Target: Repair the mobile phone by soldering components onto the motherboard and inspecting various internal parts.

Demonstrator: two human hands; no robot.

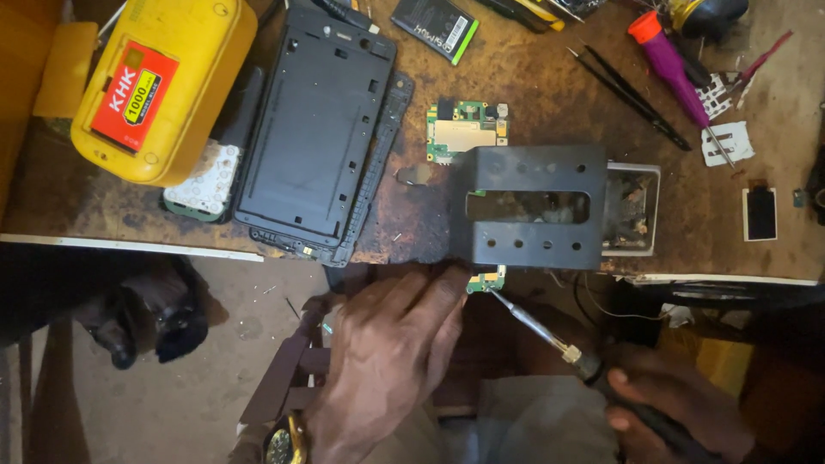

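- Head view: I see my left hand [391,344] low in the middle, fingers curled and pinched shut on a small green circuit board [487,280], which it holds at the near edge of the worn brown workbench [533,94], just under a black metal bracket [531,206].
- My right hand [675,408] is at the lower right, closed in a fist around the dark handle of a soldering iron [550,337]; its metal tip touches the small board.
- The bracket stands over a white tray [634,210] of scraps.
- Just beyond the bracket lies a larger green circuit board [465,129].
- To the left a black tablet back shell [316,129] lies flat, with a yellow box [163,82] beside it at the far left.
- Farther back I see a flat black battery [435,27], black tweezers [627,94] and a purple-handled screwdriver [679,77], all well apart from my hands.
- A wristwatch [282,442] shows on my left wrist.
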